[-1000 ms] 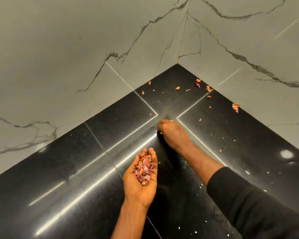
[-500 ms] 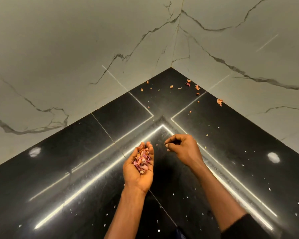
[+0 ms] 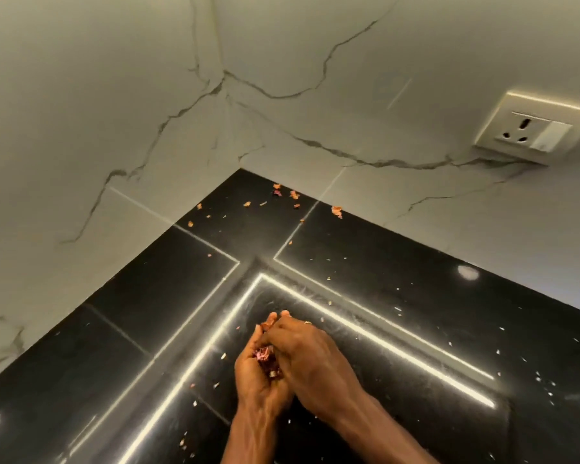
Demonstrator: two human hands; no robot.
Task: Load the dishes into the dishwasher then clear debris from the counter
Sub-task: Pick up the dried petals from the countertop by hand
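Observation:
My left hand (image 3: pixel 253 373) is cupped palm-up over the black counter (image 3: pixel 399 329) and holds a small heap of pink and orange onion-skin scraps (image 3: pixel 265 358). My right hand (image 3: pixel 310 360) lies over the left palm, fingers bent down onto the heap, hiding most of it. More orange peel bits (image 3: pixel 287 197) lie scattered in the far corner where the counter meets the marble walls, with one larger piece (image 3: pixel 336 211) against the right wall. Tiny pale crumbs (image 3: pixel 546 386) dot the counter at right and near my wrists.
Grey-veined marble walls (image 3: pixel 114 112) close off the counter on the left and the back. A white wall socket with a switch (image 3: pixel 529 130) sits on the right wall. Bright strip-light reflections cross the glossy counter.
My right hand came back from the counter to the left palm and now covers the scraps. The view tilted up, bringing the socket into sight.

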